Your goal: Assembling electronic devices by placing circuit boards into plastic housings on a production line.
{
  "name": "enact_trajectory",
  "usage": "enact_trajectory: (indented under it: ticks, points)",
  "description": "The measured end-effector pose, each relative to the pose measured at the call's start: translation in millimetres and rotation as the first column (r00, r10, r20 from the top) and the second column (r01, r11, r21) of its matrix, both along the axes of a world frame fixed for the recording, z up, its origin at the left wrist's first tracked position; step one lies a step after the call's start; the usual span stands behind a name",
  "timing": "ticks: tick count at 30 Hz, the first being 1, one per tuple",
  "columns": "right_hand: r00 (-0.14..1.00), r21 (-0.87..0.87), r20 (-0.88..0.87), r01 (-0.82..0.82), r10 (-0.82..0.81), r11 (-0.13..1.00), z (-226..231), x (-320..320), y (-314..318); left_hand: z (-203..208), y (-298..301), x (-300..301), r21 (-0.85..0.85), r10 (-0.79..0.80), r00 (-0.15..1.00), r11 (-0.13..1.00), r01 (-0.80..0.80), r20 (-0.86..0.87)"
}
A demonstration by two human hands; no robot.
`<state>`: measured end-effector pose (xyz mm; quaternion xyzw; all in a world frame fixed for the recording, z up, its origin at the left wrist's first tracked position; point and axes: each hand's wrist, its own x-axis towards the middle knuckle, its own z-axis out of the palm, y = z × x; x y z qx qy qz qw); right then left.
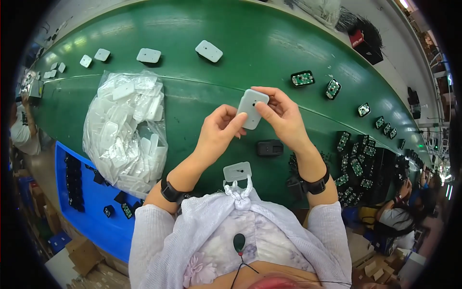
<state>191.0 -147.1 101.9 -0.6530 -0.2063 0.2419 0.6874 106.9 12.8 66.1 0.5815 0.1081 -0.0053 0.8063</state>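
Note:
Both my hands hold one white plastic cover (250,111) above the green bench. My left hand (219,130) pinches its lower left edge between thumb and fingers. Around the upper right side closes my right hand (282,115), its thumb pressed on the cover's face near a dark hole. Below the hands a black plastic housing (269,148) lies on the bench. Nearer to my body is a translucent white cover (237,171) with a small dark spot in its middle.
At left a clear bag (126,130) bulges with white covers, beside a blue tray (96,219) of black parts. White-topped units (209,51) line the far bench. Circuit boards in black housings (302,78) sit at right, with a dense cluster (356,166). People work at both sides.

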Motion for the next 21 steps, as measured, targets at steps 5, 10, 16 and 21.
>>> enact_trajectory:
  ticks: [5,10,16,21]
  points:
    - [0.991,-0.086,0.126,0.042,-0.031,0.995,-7,-1,-2,-3,-5,-2,0.027,-0.018,1.0,0.999,0.018,0.018]
    - [0.99,-0.042,0.139,0.027,-0.021,0.999,-12,15,9,-10,-4,-2,0.094,0.043,0.997,0.994,-0.05,0.071]
    - [0.91,-0.387,0.396,0.043,0.124,0.921,-29,115,23,10,39,-46,0.814,0.063,0.907,0.419,-0.402,0.416]
    - [0.872,-0.573,0.375,-0.049,0.315,0.818,-39,173,43,7,118,-87,0.932,0.299,0.883,-0.093,-0.35,0.361]
